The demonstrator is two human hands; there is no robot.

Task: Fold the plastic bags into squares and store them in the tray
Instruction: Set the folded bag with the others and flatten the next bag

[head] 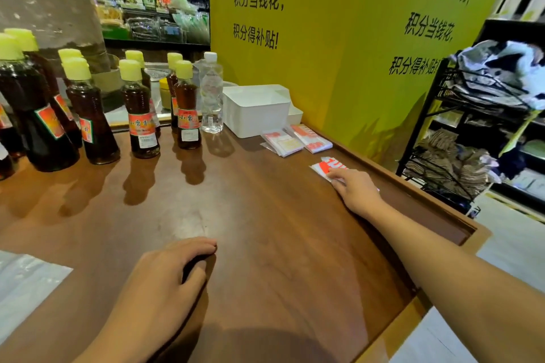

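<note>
- Three plastic bags on my counter (250,200): two folded bags (283,142) (312,137) lie side by side just in front of the tray, a third bag (324,166) sits nearer me along the right edge.
- One white tray (256,110), open-topped; I see nothing inside it.
- My hands: right hand (355,188) rests on the third bag, fingers extended; left hand (165,277) lies loosely curled on the bare counter, holding nothing.
- About nine yellow-capped dark bottles (138,109); one clear water bottle (211,94).
</note>
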